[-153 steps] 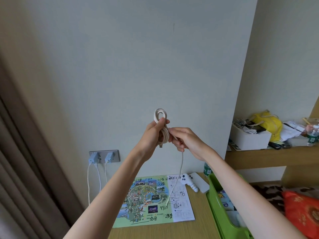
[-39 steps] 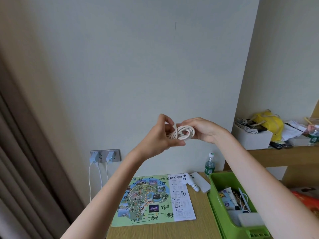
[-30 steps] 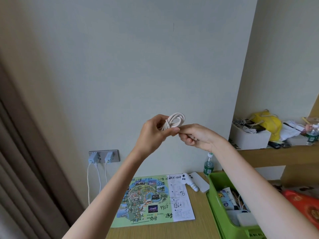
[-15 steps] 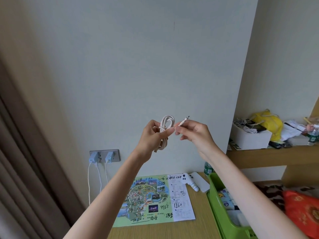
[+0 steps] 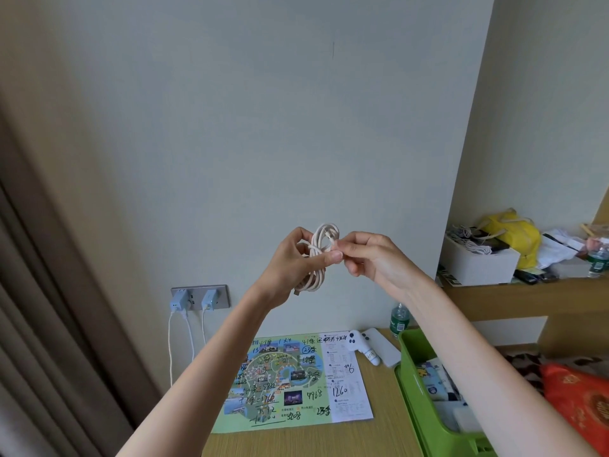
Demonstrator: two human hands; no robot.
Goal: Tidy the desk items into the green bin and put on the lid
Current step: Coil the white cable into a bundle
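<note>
Left hand (image 5: 290, 263) grips white cable bundle (image 5: 316, 275). Right hand (image 5: 374, 258) pinches loose end (image 5: 333, 241), now poked into loop. Bundle almost tied; green bin (image 5: 416, 387) next.

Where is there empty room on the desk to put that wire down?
Bare desk shows in the strip between the map and the green bin, and in front of the map. Crowded: the back corner with controller and bottle, and inside the bin.

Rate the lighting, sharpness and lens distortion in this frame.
Head view: soft, even daylight, no glare or hard shadows; the left hand, right hand and coiled cable look sharp, the map has legible handwriting; the wide-angle lens bows the curtain at the left edge.
</note>
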